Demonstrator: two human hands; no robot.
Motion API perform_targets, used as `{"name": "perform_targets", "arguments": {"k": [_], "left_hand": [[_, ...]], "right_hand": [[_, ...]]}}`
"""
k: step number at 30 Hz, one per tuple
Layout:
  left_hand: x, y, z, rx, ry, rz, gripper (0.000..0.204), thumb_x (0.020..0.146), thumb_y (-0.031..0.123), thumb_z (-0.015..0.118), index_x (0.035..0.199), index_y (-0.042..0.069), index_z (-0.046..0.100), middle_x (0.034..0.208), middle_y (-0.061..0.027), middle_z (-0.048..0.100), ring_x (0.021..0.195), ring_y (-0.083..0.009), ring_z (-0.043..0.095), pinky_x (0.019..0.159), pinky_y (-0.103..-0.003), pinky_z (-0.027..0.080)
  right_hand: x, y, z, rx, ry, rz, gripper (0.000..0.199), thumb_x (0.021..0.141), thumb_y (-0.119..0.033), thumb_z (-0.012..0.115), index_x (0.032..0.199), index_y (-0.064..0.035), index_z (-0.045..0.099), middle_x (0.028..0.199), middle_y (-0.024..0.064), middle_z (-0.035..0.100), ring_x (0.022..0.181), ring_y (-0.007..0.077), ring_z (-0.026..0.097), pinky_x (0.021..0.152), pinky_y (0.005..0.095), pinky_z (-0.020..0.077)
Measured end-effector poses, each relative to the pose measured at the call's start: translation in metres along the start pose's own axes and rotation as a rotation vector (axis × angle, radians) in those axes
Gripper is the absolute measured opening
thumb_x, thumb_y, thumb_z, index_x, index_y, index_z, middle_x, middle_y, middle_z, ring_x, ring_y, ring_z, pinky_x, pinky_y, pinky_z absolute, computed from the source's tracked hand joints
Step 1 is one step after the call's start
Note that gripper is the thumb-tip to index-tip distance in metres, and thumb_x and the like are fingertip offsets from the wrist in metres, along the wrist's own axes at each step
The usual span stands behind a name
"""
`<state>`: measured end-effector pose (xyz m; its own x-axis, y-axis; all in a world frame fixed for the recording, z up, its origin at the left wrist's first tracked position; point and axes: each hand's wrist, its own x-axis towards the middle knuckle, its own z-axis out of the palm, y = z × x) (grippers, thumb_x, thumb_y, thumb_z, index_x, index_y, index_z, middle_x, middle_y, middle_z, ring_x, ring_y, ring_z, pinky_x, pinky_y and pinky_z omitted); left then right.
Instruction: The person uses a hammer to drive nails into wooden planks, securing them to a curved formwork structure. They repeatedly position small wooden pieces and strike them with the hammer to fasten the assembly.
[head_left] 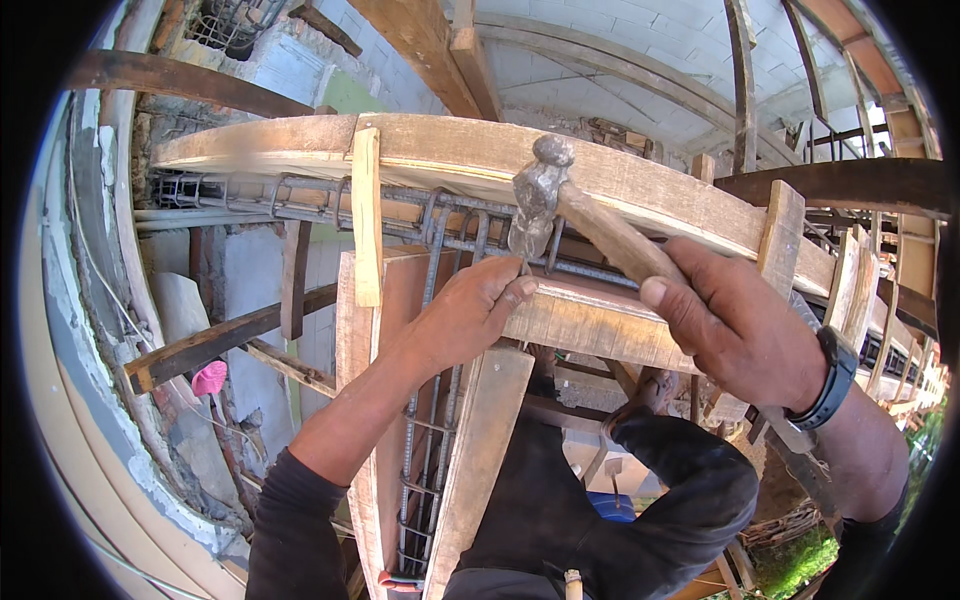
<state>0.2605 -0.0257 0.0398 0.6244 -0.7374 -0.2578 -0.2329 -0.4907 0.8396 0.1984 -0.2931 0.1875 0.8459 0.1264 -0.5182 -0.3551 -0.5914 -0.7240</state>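
Wooden formwork beam [640, 190] spans the view, just above both hands. Inside it lies a steel rebar cage [440, 225]. Vertical wooden cleat [366, 215] is fixed on its face, left of the left hand [470, 310].

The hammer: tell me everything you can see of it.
The hammer has a dull grey metal head with a rounded ball end on top and a worn wooden handle. The right hand grips the handle. The head points down at the wooden formwork board, close to the left hand fingertips; whether it touches the board is unclear.
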Motion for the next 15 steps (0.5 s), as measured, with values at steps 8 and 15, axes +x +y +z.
{"name": "perform_targets", "arguments": {"k": [8,15], "left_hand": [[0.002,0.000,0.000,-0.013,0.004,0.033,0.026,0.108,0.020,0.050,0.099,-0.004,0.051,0.088,-0.0228,0.054,0.084,-0.0423,0.055,0.080,-0.049,0.045],[0.002,0.000,-0.008,-0.026,-0.057,-0.022,0.037,0.111,0.030,0.046,0.098,-0.003,0.057,0.088,-0.0182,0.056,0.082,-0.0351,0.057,0.081,-0.045,0.045]], "right_hand": [[-0.001,0.007,0.014,0.094,0.151,-0.087,0.039,0.110,-0.038,0.049,0.107,0.0012,0.054,0.067,0.0111,0.052,0.053,0.0253,0.052,0.054,0.0386,0.0424],[-0.009,0.017,0.009,0.080,0.058,-0.010,0.041,0.110,-0.037,0.049,0.105,0.0033,0.056,0.067,0.0170,0.057,0.062,0.0325,0.059,0.063,0.0450,0.0465]]}}
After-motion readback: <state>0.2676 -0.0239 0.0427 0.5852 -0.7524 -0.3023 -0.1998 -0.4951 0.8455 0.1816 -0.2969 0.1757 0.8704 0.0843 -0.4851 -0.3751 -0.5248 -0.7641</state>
